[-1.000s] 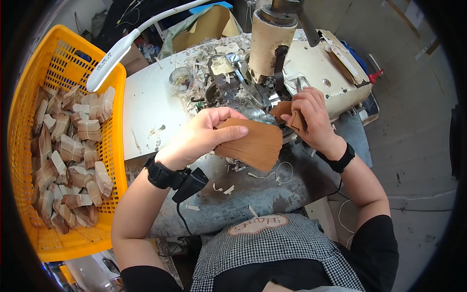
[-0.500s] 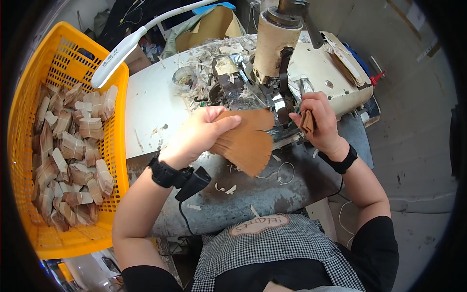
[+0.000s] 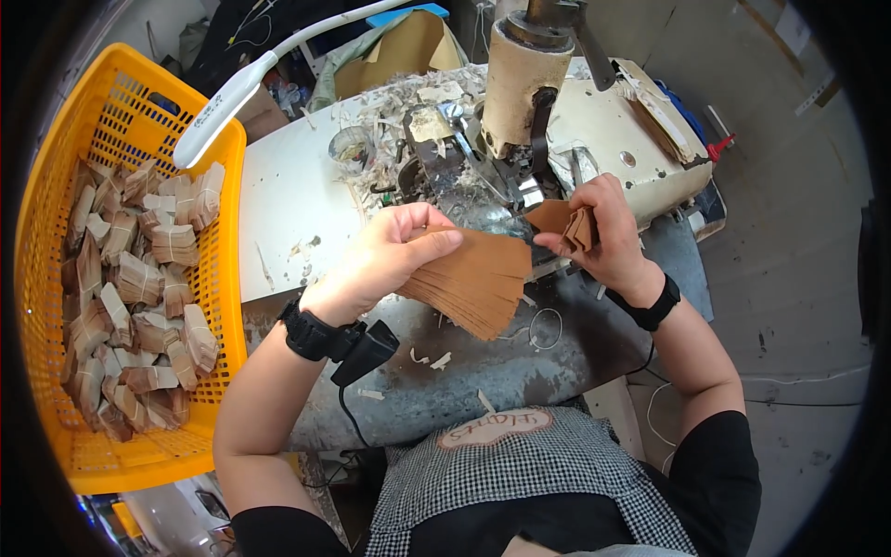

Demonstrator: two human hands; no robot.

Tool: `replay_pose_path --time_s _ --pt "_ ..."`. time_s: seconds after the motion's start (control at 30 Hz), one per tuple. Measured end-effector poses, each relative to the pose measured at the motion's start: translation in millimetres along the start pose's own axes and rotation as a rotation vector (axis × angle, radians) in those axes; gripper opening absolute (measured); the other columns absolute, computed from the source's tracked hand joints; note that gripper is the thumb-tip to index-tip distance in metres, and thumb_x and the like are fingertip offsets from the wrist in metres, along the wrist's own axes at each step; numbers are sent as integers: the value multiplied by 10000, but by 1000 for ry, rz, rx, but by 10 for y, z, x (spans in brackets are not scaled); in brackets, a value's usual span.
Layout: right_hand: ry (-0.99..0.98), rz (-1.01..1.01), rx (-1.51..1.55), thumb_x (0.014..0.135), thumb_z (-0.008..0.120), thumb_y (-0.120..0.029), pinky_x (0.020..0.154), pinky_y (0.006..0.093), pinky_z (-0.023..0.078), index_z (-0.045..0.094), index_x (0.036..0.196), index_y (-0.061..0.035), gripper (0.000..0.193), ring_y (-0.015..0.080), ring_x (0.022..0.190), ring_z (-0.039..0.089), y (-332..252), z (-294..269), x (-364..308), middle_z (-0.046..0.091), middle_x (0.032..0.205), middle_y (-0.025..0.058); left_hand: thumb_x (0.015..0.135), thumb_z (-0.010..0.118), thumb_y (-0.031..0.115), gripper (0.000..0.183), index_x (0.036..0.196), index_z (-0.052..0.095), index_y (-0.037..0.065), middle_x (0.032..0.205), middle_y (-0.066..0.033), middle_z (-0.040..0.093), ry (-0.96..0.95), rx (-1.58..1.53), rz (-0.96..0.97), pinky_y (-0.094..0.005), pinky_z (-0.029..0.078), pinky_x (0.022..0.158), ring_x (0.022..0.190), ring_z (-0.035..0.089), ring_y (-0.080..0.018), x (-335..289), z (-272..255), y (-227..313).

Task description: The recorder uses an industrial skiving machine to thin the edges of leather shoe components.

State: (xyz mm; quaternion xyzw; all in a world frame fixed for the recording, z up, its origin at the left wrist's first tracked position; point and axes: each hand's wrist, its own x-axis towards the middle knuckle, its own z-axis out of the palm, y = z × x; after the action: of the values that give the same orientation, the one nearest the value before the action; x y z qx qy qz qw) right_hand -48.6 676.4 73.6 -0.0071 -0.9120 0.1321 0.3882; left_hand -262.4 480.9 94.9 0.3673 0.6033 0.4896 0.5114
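Observation:
My left hand (image 3: 394,251) grips a fanned stack of brown leather-like pieces (image 3: 473,278), thumb on top, over the near edge of the machine table. To its right, my right hand (image 3: 608,237) is closed around several folded brown pieces (image 3: 582,230). One more brown piece (image 3: 549,215) sticks out leftward from its fingers, close under the machine head. Just beyond both hands stands a cream-coloured machine (image 3: 527,88) like a leather-skiving or sewing machine. Its working parts are partly hidden behind my right hand's pieces.
At the left, a yellow plastic basket (image 3: 232,306) holds many tied bundles (image 3: 139,278). A white lamp (image 3: 223,111) reaches over the table (image 3: 288,223). Scraps, dust and a small clear cup (image 3: 353,148) lie left of the machine. A loop of thread (image 3: 546,330) lies near the front edge.
A brown piece that lay at the top of the left-hand fan now sits in my right hand's fingers. The fan in my left hand has closed up somewhat.

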Motion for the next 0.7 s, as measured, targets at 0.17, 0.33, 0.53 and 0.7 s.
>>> replay_pose_path --time_s 0.17,0.33,0.53,0.7 --pt "16 -8 20 629 892 -139 690 372 429 496 1014 -70 557 281 783 489 -15 5 -20 504 883 98 945 631 248 186 925 601 65 826 25 642 29 -58 -10 -216 466 658 729 563 -32 23 -35 -20" --pt "18 14 -1 674 852 -75 776 376 462 497 1011 -62 490 310 900 546 -7 50 -21 563 1000 130 969 601 182 141 883 565 77 816 40 614 81 -31 -97 -186 450 659 717 540 -8 59 98 82" --pt "-62 18 -22 633 771 -22 895 422 432 515 996 -45 445 351 1044 548 8 56 -18 584 1133 146 971 600 193 151 880 565 77 807 41 611 70 -37 -69 -188 446 642 700 533 -9 52 108 87" --pt "-71 14 -36 609 764 -27 906 423 422 511 1002 -51 468 353 1048 544 8 61 -27 586 1121 137 971 601 197 157 870 566 82 803 44 606 62 -54 -51 -189 444 643 699 527 -6 42 110 78"
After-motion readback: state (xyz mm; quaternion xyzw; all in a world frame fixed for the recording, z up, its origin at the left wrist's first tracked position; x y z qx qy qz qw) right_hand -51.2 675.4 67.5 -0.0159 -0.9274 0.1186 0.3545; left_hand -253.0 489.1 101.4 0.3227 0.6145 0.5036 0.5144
